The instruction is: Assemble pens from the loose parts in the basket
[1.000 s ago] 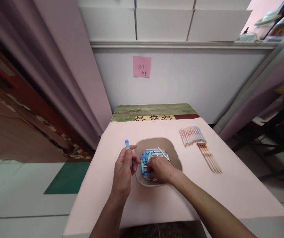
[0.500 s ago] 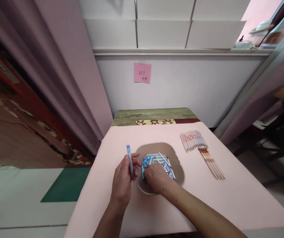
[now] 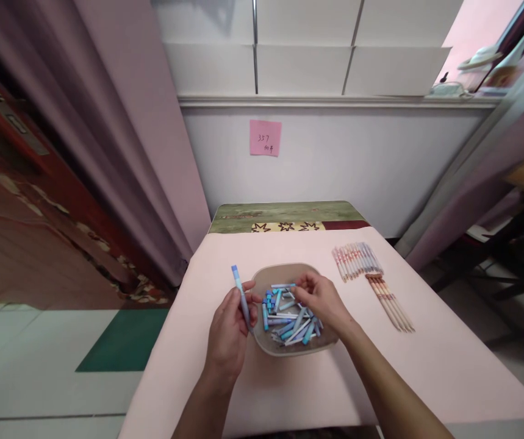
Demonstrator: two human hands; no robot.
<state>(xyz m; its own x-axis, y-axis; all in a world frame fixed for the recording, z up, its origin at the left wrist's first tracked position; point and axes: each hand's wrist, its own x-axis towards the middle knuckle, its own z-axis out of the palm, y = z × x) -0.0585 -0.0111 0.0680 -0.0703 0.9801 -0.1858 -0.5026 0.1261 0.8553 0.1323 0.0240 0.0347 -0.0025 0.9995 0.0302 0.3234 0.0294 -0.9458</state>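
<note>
My left hand (image 3: 229, 320) is closed round a light blue pen (image 3: 240, 286) with a darker blue top end, held nearly upright at the left rim of a beige plastic bin (image 3: 262, 341). Inside the bin lies a jumble of blue pen barrels (image 3: 287, 329), thin white pen refills (image 3: 296, 338) and small blue end pieces (image 3: 269, 300). Above the right part of these pieces is my right hand (image 3: 321, 297), its thumb and fingertips pinched together. Whatever is between those fingertips is too small to make out.
Right of the bin, a row of finished-looking pens (image 3: 357, 261) lies side by side, with several brown-capped pens (image 3: 388, 302) below it. The table (image 3: 179, 378) has a pale pink cover. A pink note (image 3: 265, 138) sticks to the wall behind.
My right hand has risen from the heap at the bin's left and moved right and away from me, uncovering more pen parts. The left hand still holds the pen, tilted slightly more.
</note>
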